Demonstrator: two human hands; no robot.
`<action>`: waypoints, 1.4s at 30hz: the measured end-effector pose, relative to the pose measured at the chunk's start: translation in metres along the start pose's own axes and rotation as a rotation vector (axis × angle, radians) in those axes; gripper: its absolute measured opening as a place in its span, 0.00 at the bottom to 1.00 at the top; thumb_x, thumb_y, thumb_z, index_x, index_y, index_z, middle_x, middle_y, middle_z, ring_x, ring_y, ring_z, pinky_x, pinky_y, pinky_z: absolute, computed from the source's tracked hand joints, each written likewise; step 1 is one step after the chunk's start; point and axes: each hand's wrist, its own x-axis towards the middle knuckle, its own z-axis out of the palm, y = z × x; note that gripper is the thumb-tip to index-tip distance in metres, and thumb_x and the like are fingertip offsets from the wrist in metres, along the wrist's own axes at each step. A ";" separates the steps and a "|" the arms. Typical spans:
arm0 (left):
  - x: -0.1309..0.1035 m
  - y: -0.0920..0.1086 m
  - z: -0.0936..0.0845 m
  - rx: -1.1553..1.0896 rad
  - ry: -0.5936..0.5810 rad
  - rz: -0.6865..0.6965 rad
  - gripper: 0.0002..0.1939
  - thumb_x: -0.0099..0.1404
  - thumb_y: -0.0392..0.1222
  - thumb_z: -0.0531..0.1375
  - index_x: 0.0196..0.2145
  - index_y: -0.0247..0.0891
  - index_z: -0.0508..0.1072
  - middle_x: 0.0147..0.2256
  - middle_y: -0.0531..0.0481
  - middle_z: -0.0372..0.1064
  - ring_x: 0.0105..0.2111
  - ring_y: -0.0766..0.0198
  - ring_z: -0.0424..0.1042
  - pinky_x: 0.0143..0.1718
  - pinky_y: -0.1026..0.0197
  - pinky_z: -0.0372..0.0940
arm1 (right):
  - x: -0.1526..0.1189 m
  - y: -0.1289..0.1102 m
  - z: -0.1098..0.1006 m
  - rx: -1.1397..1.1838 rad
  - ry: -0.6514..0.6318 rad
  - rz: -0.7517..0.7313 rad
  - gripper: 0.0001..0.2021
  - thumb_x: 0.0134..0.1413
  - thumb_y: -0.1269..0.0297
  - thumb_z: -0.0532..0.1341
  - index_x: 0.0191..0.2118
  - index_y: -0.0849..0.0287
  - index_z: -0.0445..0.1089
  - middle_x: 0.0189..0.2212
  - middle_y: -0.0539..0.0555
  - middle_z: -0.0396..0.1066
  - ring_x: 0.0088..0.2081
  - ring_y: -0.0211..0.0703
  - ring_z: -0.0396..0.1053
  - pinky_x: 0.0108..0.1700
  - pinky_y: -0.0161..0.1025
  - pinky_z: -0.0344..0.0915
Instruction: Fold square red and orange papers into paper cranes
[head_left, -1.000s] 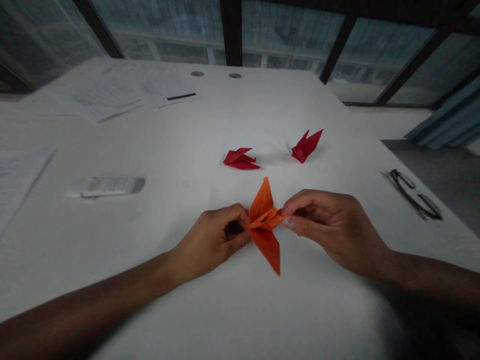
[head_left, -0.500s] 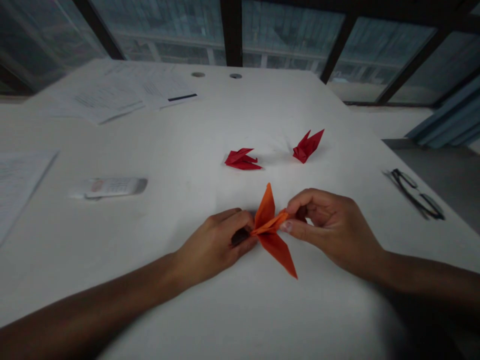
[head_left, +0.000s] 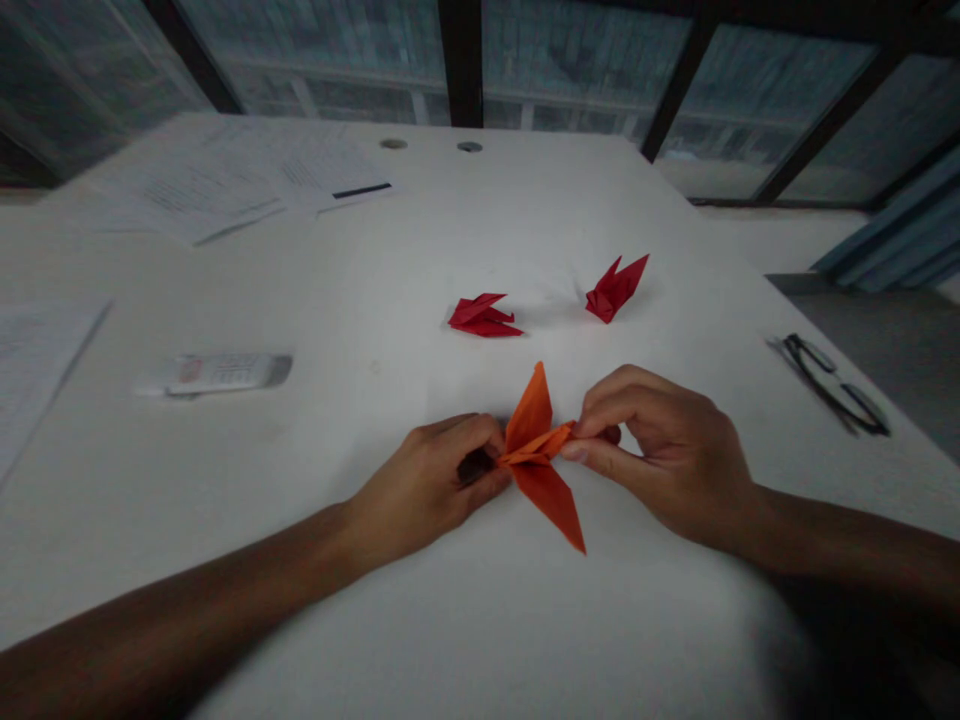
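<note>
An orange origami crane [head_left: 551, 495] is held between my two hands, its two wings spread toward and away from me. My left hand [head_left: 431, 480] pinches its left end, which the fingers partly cover. At its right end, the thumb and fingertips of my right hand [head_left: 664, 450] grip a narrow folded point. Just beyond my hands, a red origami crane [head_left: 484, 316] lies on the white table [head_left: 420, 640]. Farther right sits a second red origami crane [head_left: 615, 292] with its points raised.
To the left lies a white tube [head_left: 225, 372]. Printed papers [head_left: 202, 190] spread over the far left, and another sheet [head_left: 37, 350] is at the left edge. Black-framed glasses [head_left: 836, 385] rest near the table's right edge. Windows stand behind the table.
The orange crane has turned slightly, its near wing tip shifting a little left. My right hand's fingers have shifted a little on its end. Both hands keep their pinch.
</note>
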 end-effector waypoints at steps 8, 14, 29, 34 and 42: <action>-0.001 0.001 0.000 -0.013 -0.007 -0.007 0.04 0.69 0.40 0.63 0.35 0.40 0.72 0.33 0.55 0.74 0.29 0.69 0.72 0.32 0.67 0.65 | 0.000 -0.003 -0.003 0.043 -0.089 0.049 0.04 0.60 0.67 0.69 0.36 0.53 0.74 0.46 0.52 0.78 0.43 0.42 0.78 0.43 0.40 0.75; -0.002 -0.001 -0.001 0.014 -0.001 0.009 0.06 0.68 0.40 0.63 0.33 0.39 0.70 0.31 0.55 0.73 0.29 0.69 0.71 0.31 0.67 0.64 | 0.002 -0.006 -0.010 0.005 -0.201 -0.063 0.05 0.60 0.69 0.68 0.36 0.52 0.73 0.37 0.49 0.81 0.38 0.41 0.79 0.41 0.40 0.75; 0.000 -0.002 0.001 -0.254 -0.050 -0.119 0.07 0.68 0.44 0.64 0.35 0.38 0.72 0.35 0.51 0.76 0.33 0.65 0.75 0.34 0.65 0.69 | 0.007 -0.006 -0.018 0.114 -0.116 0.188 0.05 0.58 0.64 0.70 0.40 0.52 0.76 0.35 0.48 0.79 0.35 0.40 0.77 0.38 0.38 0.74; 0.001 -0.006 0.002 -0.467 0.010 -0.214 0.12 0.64 0.45 0.68 0.36 0.38 0.70 0.40 0.48 0.78 0.37 0.61 0.77 0.39 0.59 0.73 | 0.010 0.001 -0.017 0.031 -0.016 0.224 0.08 0.63 0.59 0.66 0.46 0.51 0.75 0.40 0.52 0.78 0.39 0.44 0.76 0.37 0.40 0.73; 0.000 -0.009 0.003 -0.510 -0.015 -0.213 0.11 0.64 0.44 0.69 0.38 0.37 0.72 0.41 0.48 0.77 0.39 0.61 0.77 0.43 0.58 0.74 | 0.014 0.001 -0.015 -0.123 -0.086 0.045 0.02 0.60 0.66 0.68 0.38 0.53 0.76 0.39 0.52 0.74 0.32 0.38 0.72 0.38 0.39 0.73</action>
